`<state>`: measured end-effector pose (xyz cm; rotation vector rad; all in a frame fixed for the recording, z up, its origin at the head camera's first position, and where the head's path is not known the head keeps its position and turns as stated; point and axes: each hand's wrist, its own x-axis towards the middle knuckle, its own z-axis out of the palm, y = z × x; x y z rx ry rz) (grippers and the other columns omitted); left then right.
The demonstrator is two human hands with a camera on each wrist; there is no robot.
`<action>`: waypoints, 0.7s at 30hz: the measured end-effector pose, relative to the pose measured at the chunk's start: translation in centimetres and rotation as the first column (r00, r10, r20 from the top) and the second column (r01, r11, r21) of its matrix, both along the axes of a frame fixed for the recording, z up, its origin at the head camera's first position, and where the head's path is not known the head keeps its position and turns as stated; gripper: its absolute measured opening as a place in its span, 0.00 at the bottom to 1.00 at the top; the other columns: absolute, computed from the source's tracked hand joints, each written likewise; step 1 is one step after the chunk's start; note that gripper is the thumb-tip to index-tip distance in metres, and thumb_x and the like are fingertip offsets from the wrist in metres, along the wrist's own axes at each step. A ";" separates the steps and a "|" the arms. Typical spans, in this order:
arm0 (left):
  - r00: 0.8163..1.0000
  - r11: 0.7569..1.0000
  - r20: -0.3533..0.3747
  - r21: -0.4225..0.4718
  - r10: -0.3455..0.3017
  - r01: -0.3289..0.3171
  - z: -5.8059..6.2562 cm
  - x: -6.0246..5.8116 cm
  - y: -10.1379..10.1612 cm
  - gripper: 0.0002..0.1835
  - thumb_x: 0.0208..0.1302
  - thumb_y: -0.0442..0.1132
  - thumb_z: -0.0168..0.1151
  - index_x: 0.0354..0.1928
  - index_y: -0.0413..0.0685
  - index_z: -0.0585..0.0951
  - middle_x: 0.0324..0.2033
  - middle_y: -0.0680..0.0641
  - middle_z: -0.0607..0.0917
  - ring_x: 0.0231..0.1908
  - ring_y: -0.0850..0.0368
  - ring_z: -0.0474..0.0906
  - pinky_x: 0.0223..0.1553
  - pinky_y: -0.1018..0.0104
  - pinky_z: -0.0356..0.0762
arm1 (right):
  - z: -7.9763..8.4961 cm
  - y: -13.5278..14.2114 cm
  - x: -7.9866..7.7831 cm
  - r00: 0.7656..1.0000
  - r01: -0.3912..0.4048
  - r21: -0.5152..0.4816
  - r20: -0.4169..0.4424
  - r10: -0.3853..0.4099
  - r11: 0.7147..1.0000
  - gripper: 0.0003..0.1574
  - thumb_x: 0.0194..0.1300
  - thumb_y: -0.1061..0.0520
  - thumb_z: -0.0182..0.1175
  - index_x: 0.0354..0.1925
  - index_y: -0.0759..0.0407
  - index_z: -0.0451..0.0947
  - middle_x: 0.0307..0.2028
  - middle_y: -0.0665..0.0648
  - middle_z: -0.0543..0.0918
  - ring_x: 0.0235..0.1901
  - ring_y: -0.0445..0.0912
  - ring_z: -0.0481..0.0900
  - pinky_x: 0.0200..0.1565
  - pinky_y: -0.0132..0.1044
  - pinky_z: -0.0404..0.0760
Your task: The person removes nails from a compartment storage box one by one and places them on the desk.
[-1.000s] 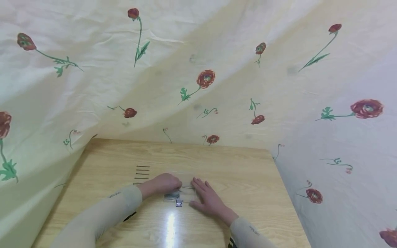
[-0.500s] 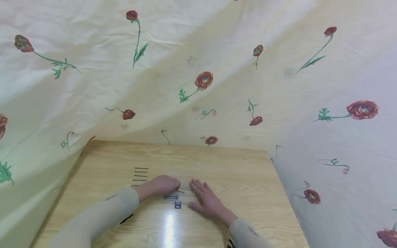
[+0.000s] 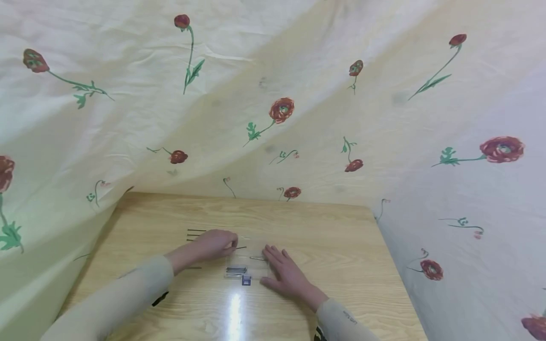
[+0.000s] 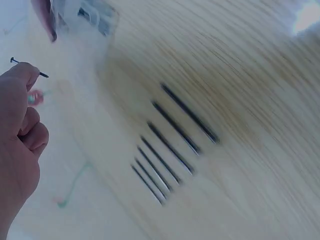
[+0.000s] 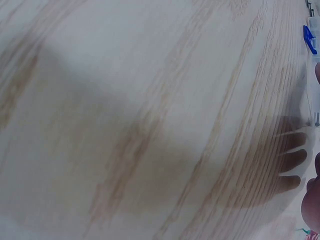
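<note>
My left hand (image 3: 213,245) pinches a dark nail (image 4: 44,75) between thumb and fingertips, its head and pointed tip sticking out on either side. In the head view this hand is over the left edge of a clear plastic compartment box (image 3: 258,273). Several nails (image 3: 236,271) lie in the box's near left compartment, and another nail (image 3: 257,258) lies farther right inside it. My right hand (image 3: 287,275) rests at the box's right edge with its fingers extended. A blue latch (image 3: 246,281) shows at the near side of the box.
Left of the box, several dark nails (image 4: 170,147) lie in a parallel row on the wooden table (image 3: 341,246), partly hidden by my left arm in the head view. A flower-patterned cloth (image 3: 315,142) hangs behind the table and along its sides.
My left hand has moved left and slightly away from me, from over the middle of the box to its left edge, carrying the nail. The right hand stays put.
</note>
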<state>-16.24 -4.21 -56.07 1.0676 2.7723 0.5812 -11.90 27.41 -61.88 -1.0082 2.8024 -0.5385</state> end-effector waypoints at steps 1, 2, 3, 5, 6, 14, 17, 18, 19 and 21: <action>1.000 1.000 0.000 -0.005 0.010 -0.010 0.1 0.2 -0.9 0.03 0.73 0.38 0.67 0.39 0.54 0.83 0.32 0.57 0.85 0.32 0.65 0.79 0.37 0.69 0.84 | 0.0 -0.1 0.0 1.000 -0.001 0.000 0.000 0.001 1.000 0.55 0.75 0.33 0.62 0.84 0.58 0.55 0.84 0.60 0.56 0.82 0.56 0.55 0.81 0.59 0.50; 1.000 1.000 -0.005 -0.012 0.020 -0.020 0.1 0.5 -1.7 0.04 0.73 0.38 0.67 0.38 0.54 0.82 0.31 0.58 0.84 0.31 0.65 0.79 0.36 0.68 0.83 | 0.0 -0.1 0.0 1.000 -0.004 -0.004 0.002 0.004 1.000 0.55 0.75 0.33 0.62 0.84 0.58 0.55 0.84 0.60 0.56 0.82 0.57 0.54 0.81 0.60 0.50; 1.000 1.000 -0.008 -0.013 0.026 -0.026 0.1 0.8 -2.6 0.04 0.73 0.37 0.67 0.37 0.53 0.82 0.31 0.58 0.83 0.30 0.66 0.78 0.35 0.68 0.83 | 0.0 -0.1 0.0 1.000 -0.006 -0.006 0.001 0.006 1.000 0.55 0.75 0.34 0.62 0.84 0.58 0.55 0.83 0.60 0.56 0.82 0.57 0.55 0.81 0.60 0.50; 0.999 0.999 -0.017 -0.021 0.041 -0.042 -0.1 1.4 -4.2 0.06 0.72 0.36 0.67 0.36 0.54 0.81 0.29 0.59 0.82 0.29 0.67 0.76 0.34 0.68 0.82 | -0.3 0.0 -0.1 1.000 -0.011 -0.007 -0.007 0.011 1.000 0.54 0.75 0.33 0.62 0.84 0.58 0.56 0.83 0.60 0.57 0.82 0.57 0.55 0.81 0.60 0.51; 0.999 0.999 -0.020 -0.024 0.047 -0.048 -0.1 1.8 -5.0 0.06 0.71 0.36 0.67 0.35 0.54 0.81 0.28 0.60 0.81 0.28 0.67 0.75 0.33 0.67 0.81 | -0.4 0.0 -0.2 1.000 -0.013 -0.009 -0.009 0.013 1.000 0.54 0.75 0.33 0.62 0.84 0.58 0.56 0.83 0.60 0.57 0.82 0.57 0.55 0.81 0.60 0.51; 0.996 0.996 0.026 -0.040 0.087 -0.085 -1.6 4.6 -8.8 0.10 0.71 0.37 0.70 0.32 0.55 0.79 0.25 0.62 0.77 0.25 0.70 0.69 0.27 0.70 0.76 | -0.3 0.2 -0.3 1.000 -0.011 -0.008 0.003 0.011 1.000 0.55 0.75 0.32 0.62 0.84 0.57 0.55 0.84 0.59 0.55 0.83 0.56 0.54 0.81 0.58 0.49; 0.997 0.997 -0.004 -0.036 0.071 -0.071 -3.0 5.6 -9.6 0.12 0.70 0.35 0.69 0.30 0.56 0.78 0.24 0.64 0.75 0.24 0.72 0.67 0.25 0.73 0.73 | -0.4 0.1 -0.3 1.000 -0.009 0.004 -0.005 0.009 1.000 0.56 0.75 0.32 0.62 0.84 0.58 0.54 0.84 0.59 0.55 0.83 0.56 0.54 0.81 0.58 0.50; 0.998 0.998 -0.013 -0.033 0.061 -0.062 -3.4 5.9 -9.8 0.13 0.70 0.34 0.69 0.29 0.56 0.77 0.24 0.64 0.74 0.23 0.71 0.66 0.25 0.73 0.72 | -0.4 0.1 -0.3 1.000 -0.010 -0.001 -0.010 0.010 1.000 0.55 0.75 0.33 0.62 0.84 0.58 0.55 0.84 0.59 0.56 0.82 0.56 0.54 0.81 0.59 0.50; 0.998 0.998 -0.025 -0.032 0.056 -0.057 -3.8 6.2 -9.9 0.14 0.69 0.34 0.69 0.29 0.57 0.77 0.23 0.64 0.73 0.23 0.71 0.65 0.25 0.73 0.71 | -0.4 0.1 -0.3 1.000 -0.011 -0.004 -0.013 0.011 1.000 0.55 0.75 0.33 0.62 0.84 0.59 0.55 0.84 0.60 0.56 0.82 0.57 0.55 0.81 0.60 0.51; 0.997 0.998 -0.042 -0.026 0.057 -0.058 -4.4 6.9 -10.1 0.14 0.68 0.33 0.69 0.28 0.58 0.76 0.23 0.65 0.72 0.23 0.72 0.64 0.24 0.73 0.70 | -0.4 0.1 -0.2 1.000 -0.015 -0.013 -0.017 0.014 1.000 0.55 0.74 0.33 0.63 0.83 0.59 0.56 0.83 0.61 0.57 0.82 0.58 0.56 0.80 0.61 0.52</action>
